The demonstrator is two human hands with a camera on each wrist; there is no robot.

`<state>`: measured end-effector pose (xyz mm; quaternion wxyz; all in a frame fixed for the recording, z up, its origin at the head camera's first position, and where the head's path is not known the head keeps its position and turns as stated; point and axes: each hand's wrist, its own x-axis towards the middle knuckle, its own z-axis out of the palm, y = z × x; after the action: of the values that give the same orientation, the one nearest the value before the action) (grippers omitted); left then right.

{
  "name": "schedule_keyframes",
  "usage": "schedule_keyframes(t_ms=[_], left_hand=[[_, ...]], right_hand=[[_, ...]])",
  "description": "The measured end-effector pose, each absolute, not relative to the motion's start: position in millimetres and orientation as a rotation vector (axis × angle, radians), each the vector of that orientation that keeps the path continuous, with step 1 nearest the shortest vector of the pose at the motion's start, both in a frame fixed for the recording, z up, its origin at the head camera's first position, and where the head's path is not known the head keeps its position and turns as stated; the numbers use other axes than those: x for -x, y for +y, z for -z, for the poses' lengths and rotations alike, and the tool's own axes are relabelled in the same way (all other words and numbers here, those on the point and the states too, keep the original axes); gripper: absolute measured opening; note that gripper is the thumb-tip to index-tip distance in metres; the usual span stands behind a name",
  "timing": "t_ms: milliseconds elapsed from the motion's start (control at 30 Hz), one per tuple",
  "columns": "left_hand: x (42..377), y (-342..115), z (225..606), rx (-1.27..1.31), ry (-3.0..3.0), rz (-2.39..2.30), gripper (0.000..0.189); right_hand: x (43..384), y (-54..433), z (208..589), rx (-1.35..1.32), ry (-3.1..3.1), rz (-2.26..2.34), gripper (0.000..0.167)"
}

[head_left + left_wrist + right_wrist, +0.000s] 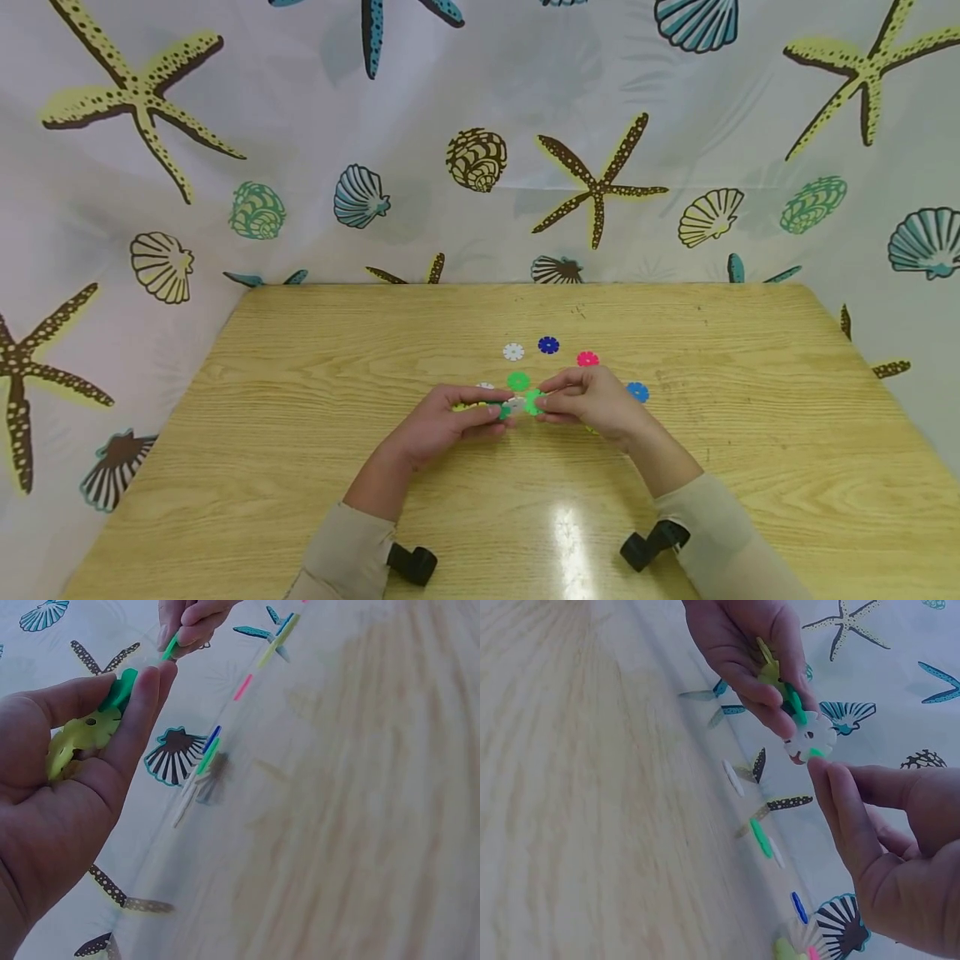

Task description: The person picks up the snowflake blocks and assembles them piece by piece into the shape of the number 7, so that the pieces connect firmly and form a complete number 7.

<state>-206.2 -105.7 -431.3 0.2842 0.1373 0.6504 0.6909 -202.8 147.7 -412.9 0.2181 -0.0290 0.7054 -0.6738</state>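
Note:
My left hand [442, 425] holds a short chain of notched plastic discs above the table. In it, a yellow disc [81, 739] lies nearest the palm, followed by a dark green disc [120, 690] pinched at the fingertips. A white disc [812, 737] sticks out beyond them. Opposite, my right hand [603, 406] pinches a light green disc [533, 402] between thumb and fingers. That disc meets the white one's edge; whether the two are interlocked, I cannot tell. Fingers hide parts of the held discs.
Loose discs lie on the wooden table [300, 358] beyond and around the hands: white [513, 352], dark blue [548, 345], pink [587, 358], green [518, 381] and blue [637, 392]. A cloth [420, 100] printed with shells and starfish hangs behind the table.

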Motion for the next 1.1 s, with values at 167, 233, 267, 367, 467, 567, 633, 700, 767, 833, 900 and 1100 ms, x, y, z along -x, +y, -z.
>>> schedule_keyframes(t_ms=[167, 233, 267, 367, 467, 567, 633, 700, 767, 833, 900, 1100], left_hand=[[205.4, -106.0, 430.8, -0.38, 1.75, -1.86, 0.037], [205.0, -105.3, 430.8, -0.38, 1.757, -1.85, 0.036], [204.8, -104.8, 430.7, -0.38, 1.76, -1.846, 0.035], [204.5, -103.3, 431.0, -0.373, 1.759, -1.839, 0.034], [203.5, -101.9, 429.8, -0.365, 1.761, -1.837, 0.034], [202.4, -101.3, 428.3, -0.365, 1.776, -1.834, 0.034], [202.3, -100.9, 428.2, -0.39, 1.819, -1.81, 0.034], [202.5, -100.5, 428.5, -0.43, 1.85, -1.785, 0.035], [202.9, -101.5, 429.5, -0.492, 1.871, -1.749, 0.038], [203.2, -103.2, 430.0, -0.556, 1.859, -1.721, 0.041], [203.9, -106.9, 430.2, -0.634, 1.804, -1.711, 0.045], [204.4, -111.2, 429.4, -0.774, 1.603, -1.728, 0.052]], right_hand=[[202.2, 142.3, 416.2, -0.005, 1.904, 1.937, 0.032], [201.6, 141.6, 417.8, -0.025, 1.893, 1.945, 0.032], [201.2, 141.8, 418.4, -0.031, 1.89, 1.945, 0.032], [200.8, 143.1, 420.0, -0.033, 1.876, 1.941, 0.033], [200.5, 143.3, 418.8, -0.032, 1.864, 1.946, 0.033], [199.8, 141.3, 415.7, -0.043, 1.857, 1.96, 0.032], [199.1, 141.0, 413.7, -0.046, 1.859, 1.968, 0.031], [198.8, 142.0, 412.6, -0.035, 1.861, 1.971, 0.032], [199.3, 143.2, 412.4, -0.027, 1.869, 1.966, 0.033], [200.2, 145.1, 412.7, -0.024, 1.869, 1.961, 0.034], [201.4, 145.3, 413.9, -0.023, 1.859, 1.963, 0.034], [202.5, 144.4, 415.8, -0.044, 1.83, 1.983, 0.035]])
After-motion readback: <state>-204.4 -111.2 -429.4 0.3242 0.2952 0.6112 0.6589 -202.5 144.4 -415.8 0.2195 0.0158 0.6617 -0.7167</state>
